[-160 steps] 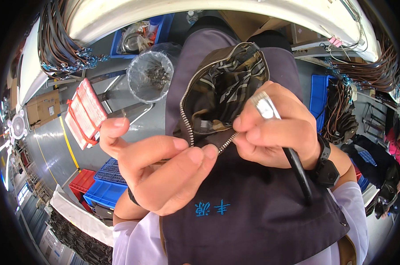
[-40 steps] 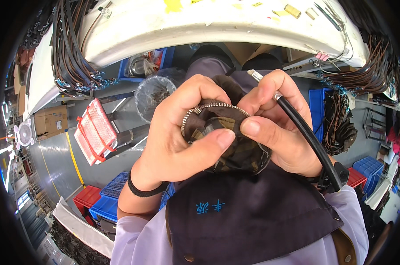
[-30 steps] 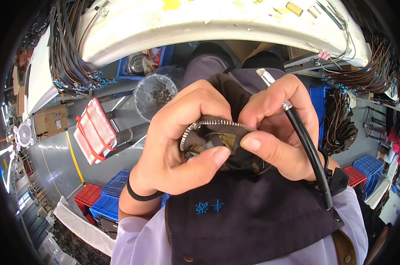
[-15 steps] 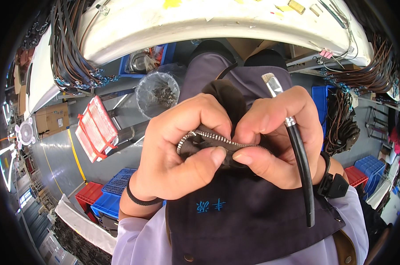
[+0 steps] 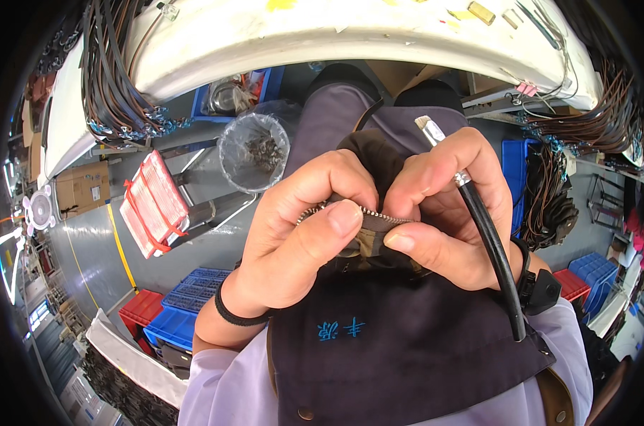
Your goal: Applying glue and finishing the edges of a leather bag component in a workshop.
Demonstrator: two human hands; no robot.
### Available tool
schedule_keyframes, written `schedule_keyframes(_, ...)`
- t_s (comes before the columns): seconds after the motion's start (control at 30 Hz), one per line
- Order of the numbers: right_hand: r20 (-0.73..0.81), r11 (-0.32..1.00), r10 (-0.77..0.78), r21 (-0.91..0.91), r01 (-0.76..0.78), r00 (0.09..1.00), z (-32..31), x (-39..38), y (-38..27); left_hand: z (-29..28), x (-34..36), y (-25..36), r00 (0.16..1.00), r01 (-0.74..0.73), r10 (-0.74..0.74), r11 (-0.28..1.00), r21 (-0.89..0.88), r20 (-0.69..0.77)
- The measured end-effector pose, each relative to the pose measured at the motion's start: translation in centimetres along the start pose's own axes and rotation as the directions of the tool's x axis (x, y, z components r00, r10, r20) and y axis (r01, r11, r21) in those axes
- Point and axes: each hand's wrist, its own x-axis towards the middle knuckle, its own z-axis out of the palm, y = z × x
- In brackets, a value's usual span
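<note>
Dark brown fabric of a small zippered pouch [image 5: 368, 153] is pinched shut between both hands, held close in front of the chest. The left hand [image 5: 304, 231] has a closed grip on it, thumb pressed on the metal zipper teeth [image 5: 379, 214] and fingers curled over the top. The right hand [image 5: 446, 202] pinches the zipper from the other side, its grip also closed around a black-handled brush [image 5: 489, 238] that slants down across the palm. Below hangs a dark apron [image 5: 400, 355]. Beyond, a clear plastic bag of small parts [image 5: 254, 149], a red-and-white pack [image 5: 151, 213] and blue crates [image 5: 187, 319] lie under the white counter [image 5: 336, 28].
</note>
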Motion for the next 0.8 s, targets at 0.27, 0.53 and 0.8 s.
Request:
schedule_keyframes(0.27,0.007,0.999,0.007,-0.045,-0.007,1.0,0.2,0.4,-0.4,-1.8,1.2,0.7,0.93,-0.368,0.337,0.828,0.423,0.15)
schedule_keyframes(0.53,0.025,0.997,0.023,-0.074,-0.021,0.999,0.3,0.5,-0.9,-0.9,1.1,3.1,0.991,-0.13,0.125,0.885,0.447,0.042)
schedule_keyframes(0.8,0.076,0.991,0.009,-0.137,0.002,0.997,0.4,-0.1,-1.4,-1.0,0.3,1.8,0.967,-0.252,0.244,0.881,0.4,0.072)
